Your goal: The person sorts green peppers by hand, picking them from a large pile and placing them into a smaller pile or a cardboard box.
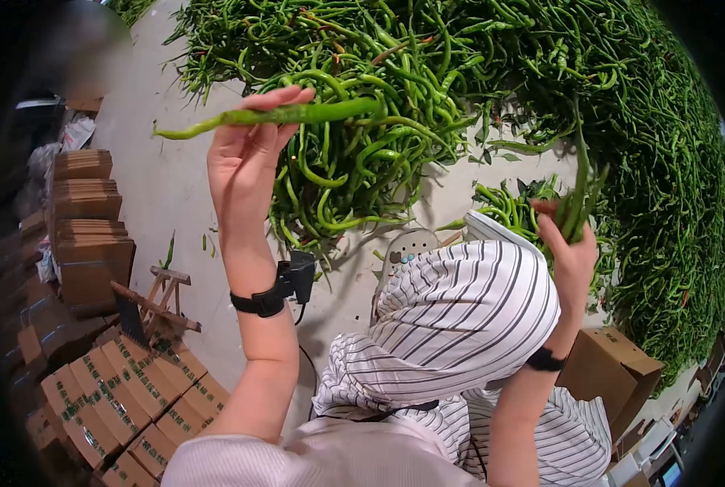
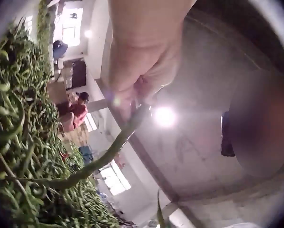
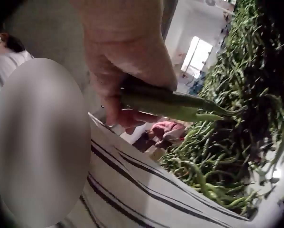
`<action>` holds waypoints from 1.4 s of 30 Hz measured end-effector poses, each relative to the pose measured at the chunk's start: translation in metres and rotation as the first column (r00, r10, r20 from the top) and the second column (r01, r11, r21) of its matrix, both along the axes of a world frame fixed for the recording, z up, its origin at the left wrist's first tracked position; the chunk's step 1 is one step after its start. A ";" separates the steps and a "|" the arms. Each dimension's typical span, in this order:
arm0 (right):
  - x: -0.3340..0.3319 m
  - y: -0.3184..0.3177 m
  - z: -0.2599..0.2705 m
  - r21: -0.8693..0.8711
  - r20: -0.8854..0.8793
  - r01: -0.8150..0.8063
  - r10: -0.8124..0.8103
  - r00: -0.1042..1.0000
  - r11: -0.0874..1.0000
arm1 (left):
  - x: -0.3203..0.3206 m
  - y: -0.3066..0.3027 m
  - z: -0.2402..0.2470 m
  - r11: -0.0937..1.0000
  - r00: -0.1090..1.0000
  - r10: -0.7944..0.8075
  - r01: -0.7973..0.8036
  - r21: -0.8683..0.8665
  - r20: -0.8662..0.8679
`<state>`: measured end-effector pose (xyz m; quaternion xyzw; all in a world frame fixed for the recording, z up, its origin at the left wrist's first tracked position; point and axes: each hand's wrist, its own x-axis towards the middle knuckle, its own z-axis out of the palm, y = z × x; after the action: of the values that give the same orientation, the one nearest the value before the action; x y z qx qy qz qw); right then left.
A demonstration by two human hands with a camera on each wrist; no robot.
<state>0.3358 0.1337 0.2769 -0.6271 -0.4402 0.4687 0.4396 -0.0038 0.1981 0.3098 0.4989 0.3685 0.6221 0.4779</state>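
Head view: left hand, left of centre, fingers and thumb pinching one long green pepper. Its axis runs nearly level across the frame, thin end left, thick end right, toward the big heap at upper centre. Left hand nearer that heap. Right hand, right of centre, fingers curled round a few peppers, long axes near upright, ends toward the top. Small heap just left of it; right hand nearer that one.

Left wrist view: hand at upper centre, pinch closed; pepper slants to lower left, over the piled green.

Right wrist view: hand at upper centre-left, grip closed; peppers point right, sloping slightly down. Exact count unclear.
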 end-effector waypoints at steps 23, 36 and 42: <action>0.140 -0.054 -0.068 -0.332 0.600 0.148 0.087 0.795 0.932 | 0.052 -0.278 -0.234 0.012 0.019 -1.000 0.260 -0.966 -0.007; 0.068 -0.027 -0.052 -0.103 0.297 0.317 -0.275 0.915 0.943 | 0.012 -0.317 -0.251 -0.014 0.182 -0.982 0.152 -0.988 0.042; 0.019 -0.072 -0.004 0.011 0.283 0.277 -0.269 0.921 0.961 | -0.028 -0.365 -0.246 0.037 0.206 -0.979 0.184 -0.982 0.002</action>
<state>0.3549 0.0614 0.2730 -0.7489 -0.3998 0.3151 0.4243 -0.0323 -0.1665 0.0642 0.4900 0.4778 -0.2430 0.6875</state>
